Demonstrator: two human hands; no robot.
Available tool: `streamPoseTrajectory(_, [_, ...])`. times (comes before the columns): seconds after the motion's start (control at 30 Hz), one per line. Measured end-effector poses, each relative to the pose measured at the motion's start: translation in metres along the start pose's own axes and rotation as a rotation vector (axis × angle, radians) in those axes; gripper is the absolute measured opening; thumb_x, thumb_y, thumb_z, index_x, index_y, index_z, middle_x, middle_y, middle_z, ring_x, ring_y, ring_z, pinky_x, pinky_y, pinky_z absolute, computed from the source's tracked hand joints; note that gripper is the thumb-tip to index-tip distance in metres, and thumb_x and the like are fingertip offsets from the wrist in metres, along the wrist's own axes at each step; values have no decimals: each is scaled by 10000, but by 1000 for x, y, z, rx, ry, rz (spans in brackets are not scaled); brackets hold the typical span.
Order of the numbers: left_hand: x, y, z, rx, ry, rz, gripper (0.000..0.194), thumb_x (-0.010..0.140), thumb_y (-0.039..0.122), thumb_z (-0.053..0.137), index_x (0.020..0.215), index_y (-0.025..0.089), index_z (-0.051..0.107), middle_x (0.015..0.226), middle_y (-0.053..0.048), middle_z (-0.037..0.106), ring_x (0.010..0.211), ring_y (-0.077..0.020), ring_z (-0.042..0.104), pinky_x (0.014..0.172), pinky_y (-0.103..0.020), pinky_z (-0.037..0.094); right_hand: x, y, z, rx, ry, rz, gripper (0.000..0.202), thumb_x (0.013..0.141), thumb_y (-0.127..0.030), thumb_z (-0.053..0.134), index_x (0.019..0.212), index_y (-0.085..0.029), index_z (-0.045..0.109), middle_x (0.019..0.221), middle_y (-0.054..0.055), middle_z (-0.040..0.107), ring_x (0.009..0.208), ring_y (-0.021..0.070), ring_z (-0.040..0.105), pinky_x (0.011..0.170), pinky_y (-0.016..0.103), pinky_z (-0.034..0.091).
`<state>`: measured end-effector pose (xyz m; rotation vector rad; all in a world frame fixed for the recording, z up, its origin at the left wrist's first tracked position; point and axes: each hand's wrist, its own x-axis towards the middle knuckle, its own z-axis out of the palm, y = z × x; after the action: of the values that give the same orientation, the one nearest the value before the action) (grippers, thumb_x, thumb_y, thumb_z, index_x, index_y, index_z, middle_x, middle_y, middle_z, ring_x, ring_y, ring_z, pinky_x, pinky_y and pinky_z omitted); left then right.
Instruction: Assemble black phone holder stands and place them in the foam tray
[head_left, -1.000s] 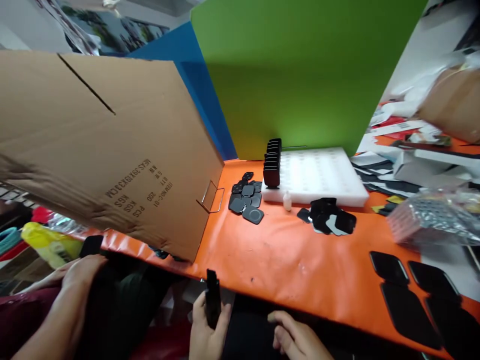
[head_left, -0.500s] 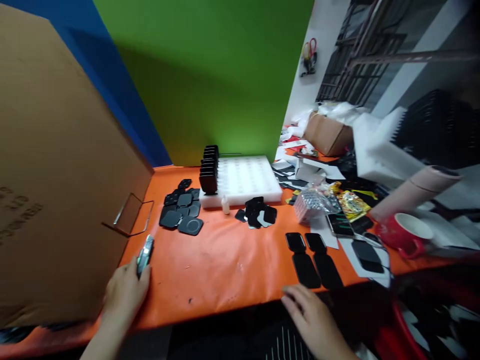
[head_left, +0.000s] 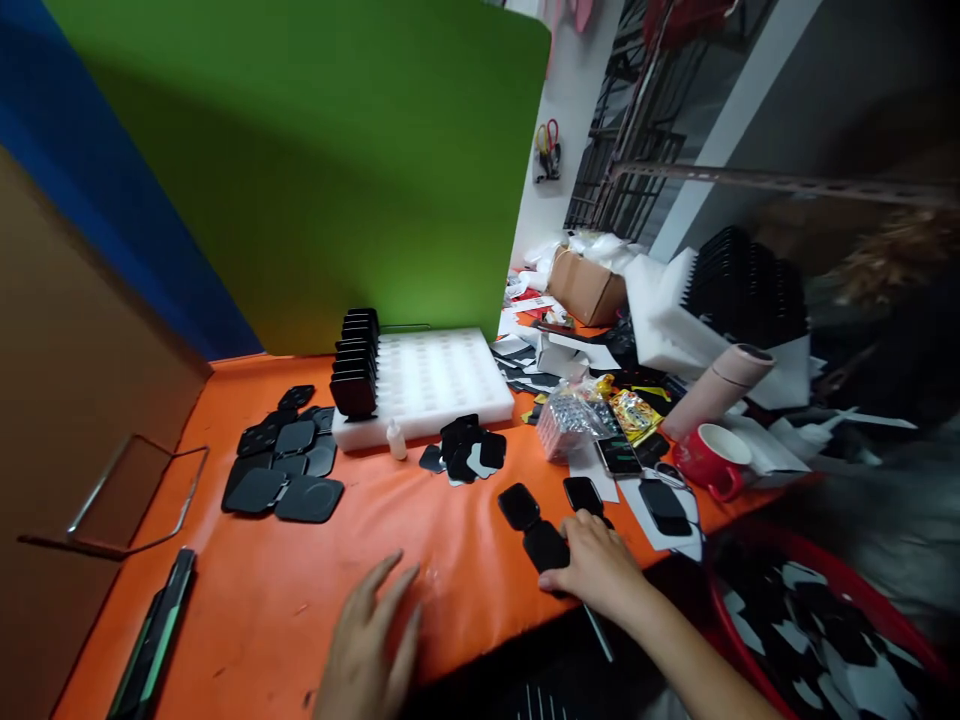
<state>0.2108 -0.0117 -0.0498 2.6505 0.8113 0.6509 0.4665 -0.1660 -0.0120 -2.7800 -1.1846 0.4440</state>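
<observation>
My right hand grips the lower square of a black hinged two-panel pad near the table's front edge, thumb below and fingers over its right side. A second black hinged pad lies just beyond, partly covered by the fingers. Below the palm a thin grey rod sticks out; its other end is hidden. My left hand hovers over the orange table, fingers spread, holding nothing. Far to its left lies a green-and-black utility knife.
A white foam block holds a row of upright black panels. Black pads lie at left, thin black pieces mid-table. A red mug, phone and red basin are at right. A wire stand juts out left.
My left hand has let go of the utility knife and moved right. My right hand has reached forward from the table edge and taken hold of a hinged pad, now turned. The view has swung right.
</observation>
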Motion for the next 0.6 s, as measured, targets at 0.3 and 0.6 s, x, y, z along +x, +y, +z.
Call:
streamPoseTrajectory(0.3, [64, 35, 19, -2, -344, 375, 630, 768, 157, 477, 1336, 339, 276, 1398, -45, 338, 1256, -310, 318, 973, -535, 324, -15, -25, 3, 275, -110, -251, 234, 686, -364, 638, 830, -201, 552, 838, 16, 615, 769, 180, 558, 617, 241, 329])
streamPoseTrajectory(0.6, [74, 34, 9, -157, -526, 149, 147, 819, 278, 489, 725, 252, 600, 730, 6, 615, 696, -179, 560, 576, -256, 388, -24, -25, 6, 432, -42, -313, 132, 758, -329, 605, 798, -202, 601, 810, -1, 617, 740, 139, 534, 633, 215, 338])
